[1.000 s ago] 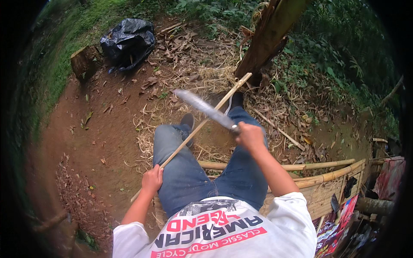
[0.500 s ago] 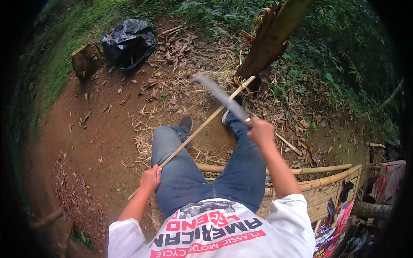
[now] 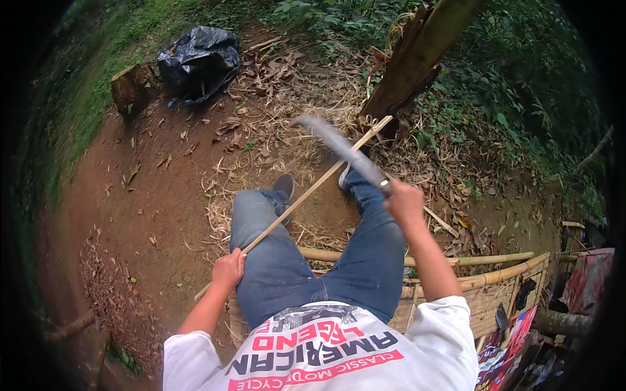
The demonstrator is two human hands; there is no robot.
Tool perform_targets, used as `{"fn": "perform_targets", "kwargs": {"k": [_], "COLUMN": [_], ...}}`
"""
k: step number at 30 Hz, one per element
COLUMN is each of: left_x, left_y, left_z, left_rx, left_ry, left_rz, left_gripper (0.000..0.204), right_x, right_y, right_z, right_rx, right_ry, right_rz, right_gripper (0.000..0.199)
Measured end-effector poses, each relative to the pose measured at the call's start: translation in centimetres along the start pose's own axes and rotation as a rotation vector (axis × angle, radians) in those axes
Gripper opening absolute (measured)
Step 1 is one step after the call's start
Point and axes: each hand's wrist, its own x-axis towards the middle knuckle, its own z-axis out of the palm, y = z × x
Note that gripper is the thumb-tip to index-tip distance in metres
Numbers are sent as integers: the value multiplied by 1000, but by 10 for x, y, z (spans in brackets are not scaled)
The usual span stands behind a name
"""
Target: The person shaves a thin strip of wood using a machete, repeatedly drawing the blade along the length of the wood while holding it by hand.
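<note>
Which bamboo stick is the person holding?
The thin bamboo strip slanting across the legs, gripped by the left hand. The thicker poles lie untouched behind.

We are outdoors, in a rough rural work spot at the edge of thick greenery. Under us lies bare reddish earth (image 3: 150, 195) strewn with dry leaves and pale shavings (image 3: 287, 140), with grass along one side. A leaning bamboo trunk (image 3: 417, 62) rises ahead, cut bamboo poles (image 3: 482, 260) lie beside us (one looks split), and a black plastic bag (image 3: 199, 62) sits by a wooden stump (image 3: 134, 88).

Soft daylight, fisheye dark rim, blade (image 3: 339, 148) motion-blurred
</note>
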Motion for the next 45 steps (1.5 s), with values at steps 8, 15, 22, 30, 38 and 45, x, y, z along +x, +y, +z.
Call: {"fn": "perform_targets", "kwargs": {"k": [8, 15, 22, 30, 38, 45], "left_x": [-15, -5, -11, -15, -18, -15], "left_y": [-25, -14, -12, -5, 8, 25], "left_z": [3, 12, 2, -4, -32, -55], "left_rx": [24, -39, -76, -127, -386, -279], "left_ry": [39, 54, 85, 100, 47, -66], "left_rz": [18, 23, -17, -72, -210, -242], "left_gripper": [25, 23, 22, 26, 28, 27], "right_x": [31, 5, -70, -60, -72, -80], "right_y": [8, 25, -49, -47, -61, -87], "right_z": [12, -18, 58, 40, 49, 61], "right_rx": [-137, -48, 661, 909, 1502, 1169], "right_ry": [4, -103, -60, 55, 64, 5], "right_rz": [29, 292, 528, 539, 835, 519], "right_gripper": [12, 17, 20, 22, 20, 27]}}
